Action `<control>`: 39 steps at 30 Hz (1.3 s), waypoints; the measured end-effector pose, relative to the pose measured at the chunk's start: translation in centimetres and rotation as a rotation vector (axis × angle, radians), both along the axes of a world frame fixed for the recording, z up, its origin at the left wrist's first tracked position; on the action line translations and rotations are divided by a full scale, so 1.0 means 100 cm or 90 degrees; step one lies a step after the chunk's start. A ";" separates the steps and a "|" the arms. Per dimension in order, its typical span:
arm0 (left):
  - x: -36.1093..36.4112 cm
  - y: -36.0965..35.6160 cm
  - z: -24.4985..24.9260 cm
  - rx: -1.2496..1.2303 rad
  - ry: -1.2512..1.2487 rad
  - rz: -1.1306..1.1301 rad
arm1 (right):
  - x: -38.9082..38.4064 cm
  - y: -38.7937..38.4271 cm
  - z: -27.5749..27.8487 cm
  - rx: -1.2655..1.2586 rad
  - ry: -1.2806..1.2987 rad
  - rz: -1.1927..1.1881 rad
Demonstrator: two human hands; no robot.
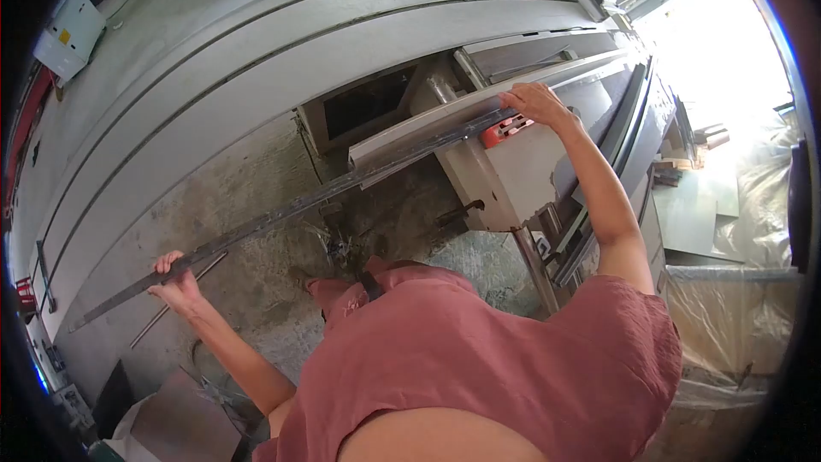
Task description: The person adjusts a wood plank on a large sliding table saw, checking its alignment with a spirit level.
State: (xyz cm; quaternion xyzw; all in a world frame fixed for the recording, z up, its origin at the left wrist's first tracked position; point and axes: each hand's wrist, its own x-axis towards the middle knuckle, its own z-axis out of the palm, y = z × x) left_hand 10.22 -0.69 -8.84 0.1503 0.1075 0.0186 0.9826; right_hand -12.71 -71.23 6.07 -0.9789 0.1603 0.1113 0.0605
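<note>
A long, narrow dark metal bar (282, 210) slants across the view from lower left to upper right. My left hand (177, 285) is closed around it near its lower-left end, out over the floor. Farther up, my right hand (537, 104) grips the bar close to its other end, fingers bent over the top edge. There the bar lies along a pale metal rail (402, 141) of a machine. Just below my right fingers is a red piece (505, 130) with slots on the machine's light top (534, 167). My right fingertips are partly hidden.
Long grey machine panels (342, 30) curve across the far side. Dark metal lengths (620, 124) lie at the right, beyond my right forearm. A thin rod (180, 299) is below my left hand. Plastic sheeting (727, 325) covers something at the right; a white box (70, 34) stands far left.
</note>
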 end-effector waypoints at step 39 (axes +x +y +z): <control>-0.077 -0.089 0.047 0.035 -0.054 0.012 | 0.027 0.156 -0.010 0.067 -0.182 0.301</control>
